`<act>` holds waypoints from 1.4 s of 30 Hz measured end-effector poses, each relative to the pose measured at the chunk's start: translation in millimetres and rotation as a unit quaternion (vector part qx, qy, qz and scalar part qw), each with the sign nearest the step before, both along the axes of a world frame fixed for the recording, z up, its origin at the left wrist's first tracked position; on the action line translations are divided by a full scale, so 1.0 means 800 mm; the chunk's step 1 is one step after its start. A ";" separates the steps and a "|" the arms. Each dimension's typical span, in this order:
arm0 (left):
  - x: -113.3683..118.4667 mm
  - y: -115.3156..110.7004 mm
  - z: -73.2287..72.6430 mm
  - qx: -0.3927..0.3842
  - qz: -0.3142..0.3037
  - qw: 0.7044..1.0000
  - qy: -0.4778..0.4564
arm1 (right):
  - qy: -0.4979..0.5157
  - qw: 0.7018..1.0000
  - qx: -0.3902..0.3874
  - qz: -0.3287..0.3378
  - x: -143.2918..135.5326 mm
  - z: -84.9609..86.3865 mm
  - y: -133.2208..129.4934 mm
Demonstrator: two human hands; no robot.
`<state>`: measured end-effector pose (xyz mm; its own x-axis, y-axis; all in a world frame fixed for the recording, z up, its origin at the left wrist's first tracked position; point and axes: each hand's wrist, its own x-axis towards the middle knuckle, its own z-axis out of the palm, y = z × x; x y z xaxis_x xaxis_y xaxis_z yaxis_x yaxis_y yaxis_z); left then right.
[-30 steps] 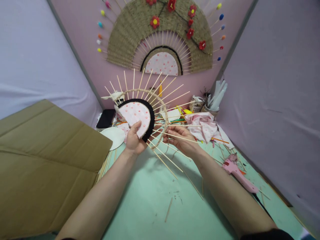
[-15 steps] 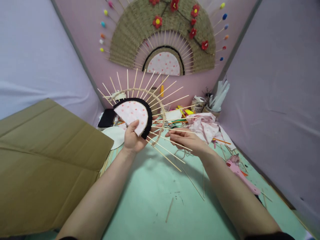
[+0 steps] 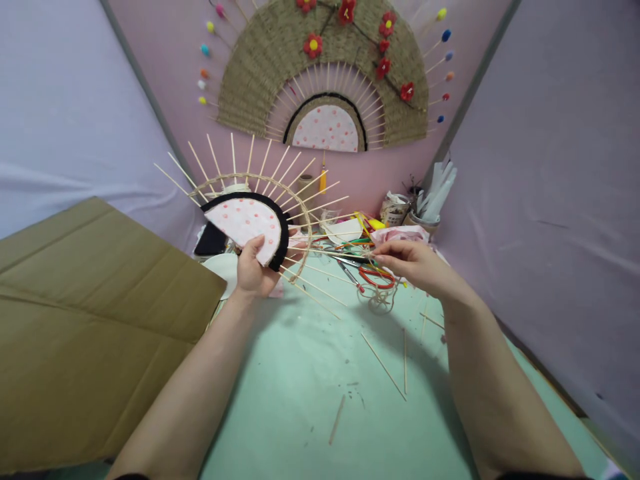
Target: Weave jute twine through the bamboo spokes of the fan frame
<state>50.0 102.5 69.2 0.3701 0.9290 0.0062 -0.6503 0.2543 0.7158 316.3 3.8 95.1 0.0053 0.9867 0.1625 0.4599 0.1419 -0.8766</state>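
Observation:
A half-round fan frame has a white face with pink dots, a black rim and many thin sticks fanning outward. A ring of twisted cord runs through the sticks. My left hand grips the fan's lower right part, thumb on the dotted face. To the right, my right hand is closed in a pinch near the tips of the right-side sticks, seemingly on a thin cord. Loose cord lies in a tangle below it.
A cardboard sheet covers the left. Behind the hands are red-handled scissors, pink cloth and pots. Loose sticks lie on the green table. A large woven fan hangs on the back wall.
My right hand has moved right, away from the cord ring. The fan in my left hand has shifted left and turned slightly. The scissors and tangled cord show more.

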 end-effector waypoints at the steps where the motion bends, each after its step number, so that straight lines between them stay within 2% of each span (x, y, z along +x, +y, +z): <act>1: 0.000 0.000 0.000 -0.002 0.007 1.000 -0.002 | -0.004 1.000 0.002 -0.006 0.000 0.001 -0.001; 4: 0.002 -0.001 0.001 -0.002 0.028 1.000 -0.014 | -0.025 1.000 -0.002 0.005 -0.001 0.004 -0.004; 8: 0.007 -0.005 0.004 -0.006 0.067 0.998 -0.019 | -0.042 0.997 -0.025 0.059 -0.002 0.004 -0.007; 11: 0.010 -0.010 0.010 -0.027 0.095 0.995 -0.019 | -0.021 0.994 -0.049 0.093 -0.004 -0.001 -0.003; 14: 0.012 -0.016 0.017 -0.062 0.099 0.993 -0.013 | -0.007 0.989 -0.064 0.130 -0.013 -0.010 0.004; 18: 0.018 -0.022 0.020 -0.075 0.099 0.992 -0.038 | -0.011 0.983 -0.046 0.177 -0.045 -0.023 0.011; 20: 0.023 -0.025 0.019 -0.082 0.099 0.990 -0.053 | -0.016 0.982 -0.021 0.186 -0.068 -0.030 0.010; 23: 0.029 -0.030 0.014 -0.114 0.118 0.985 -0.059 | -0.004 0.972 -0.009 0.235 -0.098 -0.038 0.005; 26: 0.034 -0.033 0.010 -0.119 0.119 0.984 -0.053 | 0.004 0.968 0.003 0.251 -0.111 -0.044 0.002; 29: 0.036 -0.035 0.007 -0.111 0.102 0.987 -0.051 | 0.038 0.969 0.004 0.244 -0.110 -0.045 0.004; 35: 0.040 -0.036 0.005 -0.112 0.101 0.987 -0.051 | 0.218 0.955 0.026 0.199 -0.116 -0.050 0.007; 39: 0.042 -0.035 0.000 -0.076 0.107 0.991 -0.037 | 0.296 0.948 0.021 0.119 -0.127 -0.053 0.003; 42: 0.044 -0.036 -0.004 -0.037 0.088 0.995 -0.020 | 0.322 0.944 0.037 0.053 -0.133 -0.054 0.003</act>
